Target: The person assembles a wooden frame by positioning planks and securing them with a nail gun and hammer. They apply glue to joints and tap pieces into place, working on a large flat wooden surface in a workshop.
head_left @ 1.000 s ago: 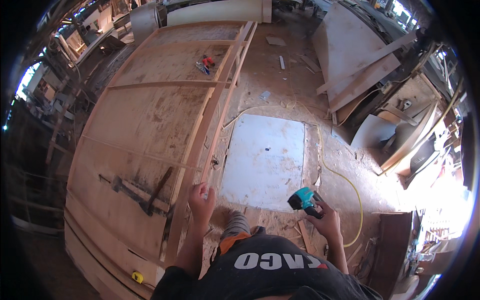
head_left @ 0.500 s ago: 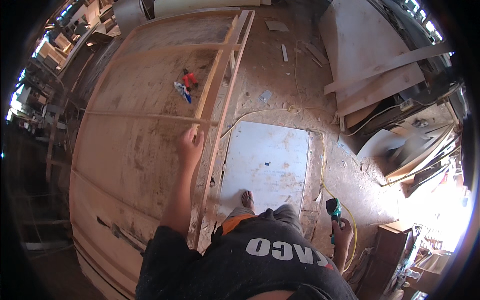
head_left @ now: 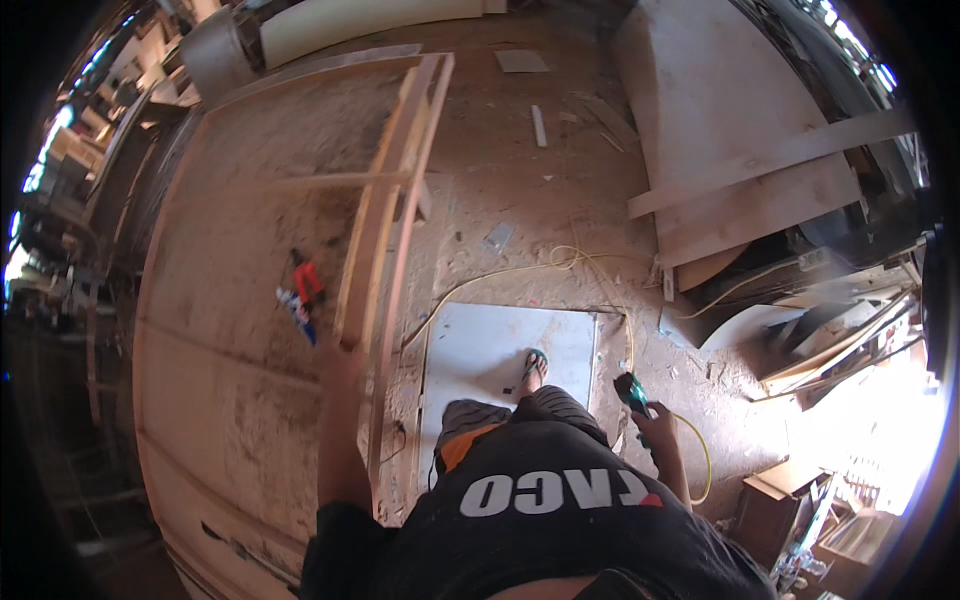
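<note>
My right hand [head_left: 656,425] is wrapped around the handle of a green and black tool [head_left: 633,393] that looks like a nail gun, held low at my right side. A thin yellow hose [head_left: 708,455] trails beside it. My left hand [head_left: 341,362] is smeared by motion at the right-hand rail [head_left: 372,245] of a large wooden frame, so its fingers do not show clearly. Just beyond that hand, a red-handled item [head_left: 308,281] and a blue and white item [head_left: 297,314] lie on the brown panel [head_left: 225,270] inside the frame.
A white board [head_left: 480,350] lies on the floor under my feet. The yellow hose loops across the floor ahead. Large wooden sheets [head_left: 730,130] lean at the right, with a long strip [head_left: 770,160] across them. A brown cabinet [head_left: 775,500] stands at the lower right.
The view has shifted, and the frame and the items on it sit lower in the picture. My left hand is now nearer those items. One foot has stepped forward; the tool stays in my right hand.
</note>
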{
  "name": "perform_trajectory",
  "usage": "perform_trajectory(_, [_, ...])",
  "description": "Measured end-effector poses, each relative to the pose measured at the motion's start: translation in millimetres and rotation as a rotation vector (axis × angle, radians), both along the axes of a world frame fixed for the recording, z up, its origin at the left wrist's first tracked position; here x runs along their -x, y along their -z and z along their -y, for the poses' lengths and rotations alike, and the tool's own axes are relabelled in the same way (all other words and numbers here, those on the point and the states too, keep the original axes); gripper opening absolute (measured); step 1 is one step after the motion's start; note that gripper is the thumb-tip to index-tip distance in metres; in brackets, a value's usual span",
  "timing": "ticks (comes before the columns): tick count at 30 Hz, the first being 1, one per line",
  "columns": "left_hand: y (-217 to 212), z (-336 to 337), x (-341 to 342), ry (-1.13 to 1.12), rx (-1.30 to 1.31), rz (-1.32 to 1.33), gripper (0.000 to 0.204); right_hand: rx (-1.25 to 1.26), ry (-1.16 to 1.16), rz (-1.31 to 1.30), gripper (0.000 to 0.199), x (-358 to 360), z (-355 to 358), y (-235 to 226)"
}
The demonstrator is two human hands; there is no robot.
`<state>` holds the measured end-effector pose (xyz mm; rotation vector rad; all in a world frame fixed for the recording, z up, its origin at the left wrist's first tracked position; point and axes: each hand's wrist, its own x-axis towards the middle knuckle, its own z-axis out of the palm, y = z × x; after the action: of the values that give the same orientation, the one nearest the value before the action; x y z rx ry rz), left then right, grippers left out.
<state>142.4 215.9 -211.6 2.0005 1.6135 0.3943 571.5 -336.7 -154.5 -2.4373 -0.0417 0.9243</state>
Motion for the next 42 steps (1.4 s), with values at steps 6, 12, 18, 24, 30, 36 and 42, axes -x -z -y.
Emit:
perform_trajectory(6, [-91.0,23.1,-65.1,-0.139,-0.268,-0.112,0.048,-0.077,-0.309,0.054,0.073,-102.2,-135.1,-13.3])
perform_trajectory(12, [-108.4,-31.7,-106.1,-0.171,-0.407,-0.005,0.049,-0.228,-0.344,-0.061,0.084,-158.5,-261.7,-27.7])
perform_trajectory(18, [-102.6,-110.9,-160.1,-0.149,-0.392,0.131,0.045,-0.321,-0.289,-0.055,0.073,-193.9,-330.2,-12.2])
perform_trajectory(24, [-108.6,-157.0,-160.8,-0.16,-0.451,0.003,0.041,-0.297,-0.275,-0.194,0.075,-242.8,-387.9,36.4])
perform_trajectory(30, [-102.8,-162.9,-167.8,-0.384,-0.465,-0.02,0.033,-0.107,-0.685,-0.075,0.058,-303.5,-508.0,13.5])
perform_trajectory(36, [-84.2,-180.5,-225.0,-0.667,-0.439,-0.068,0.033,0.417,-0.96,0.104,0.042,-446.4,-621.0,132.0])
perform_trajectory(42, [-78.2,-242.9,-316.4,-0.746,-0.457,-0.266,0.033,0.689,-1.323,0.115,0.052,-535.0,-762.5,228.8])
